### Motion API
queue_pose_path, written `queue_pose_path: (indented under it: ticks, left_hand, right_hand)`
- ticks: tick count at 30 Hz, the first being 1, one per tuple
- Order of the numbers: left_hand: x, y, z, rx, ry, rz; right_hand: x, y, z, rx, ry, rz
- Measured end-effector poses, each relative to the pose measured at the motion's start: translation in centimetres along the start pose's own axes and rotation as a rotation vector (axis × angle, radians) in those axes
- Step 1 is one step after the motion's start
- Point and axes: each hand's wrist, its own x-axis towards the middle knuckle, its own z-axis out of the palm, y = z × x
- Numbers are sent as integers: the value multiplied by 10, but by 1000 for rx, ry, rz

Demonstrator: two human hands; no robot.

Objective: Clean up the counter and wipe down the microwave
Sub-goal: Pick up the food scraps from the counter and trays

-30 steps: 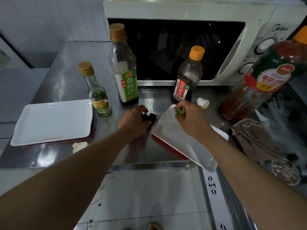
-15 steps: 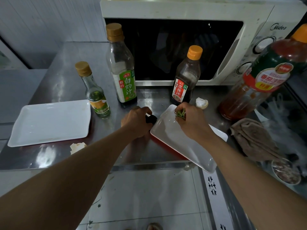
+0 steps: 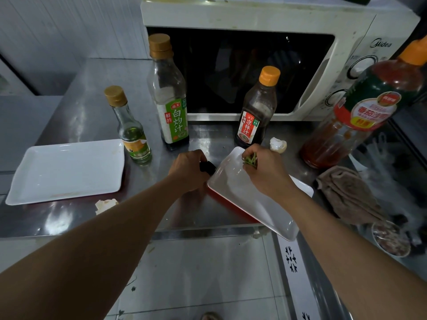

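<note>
Left hand [image 3: 188,168] curled round small black scrap [image 3: 207,167] at edge of white rectangular plate with red underside [image 3: 233,188], on steel counter [image 3: 92,112] before white microwave [image 3: 254,21]. Right hand [image 3: 265,172] pinching green vegetable scraps [image 3: 250,160] over plate's far corner

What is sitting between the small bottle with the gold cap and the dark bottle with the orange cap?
In the head view, the tall green-label bottle stands between the small gold-capped bottle and the dark orange-capped bottle, on the steel counter before the microwave.
</note>
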Motion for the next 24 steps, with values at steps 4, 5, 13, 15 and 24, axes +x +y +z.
queue_pose_path:
  ticks: [4, 5, 13, 15, 24]
  left_hand:
    - [-3, -4, -9, -100, 19, -47]
    - [-3, -5, -11, -119, 23, -45]
    - [-22, 5, -47, -163, 88, 5]
    - [-27, 9, -61, -157, 77, 8]
    - [-54, 27, -116, -140, 117, 91]
  right_hand:
    - [0, -5, -1, -12, 5, -6]
    - [0, -7, -1, -16, 4, -6]
    - [-4, -32, -18, 2, 14, -10]
    - [-7, -41, -28, -19, 29, -25]
    - [-19, -84, -85, -52, 50, -63]
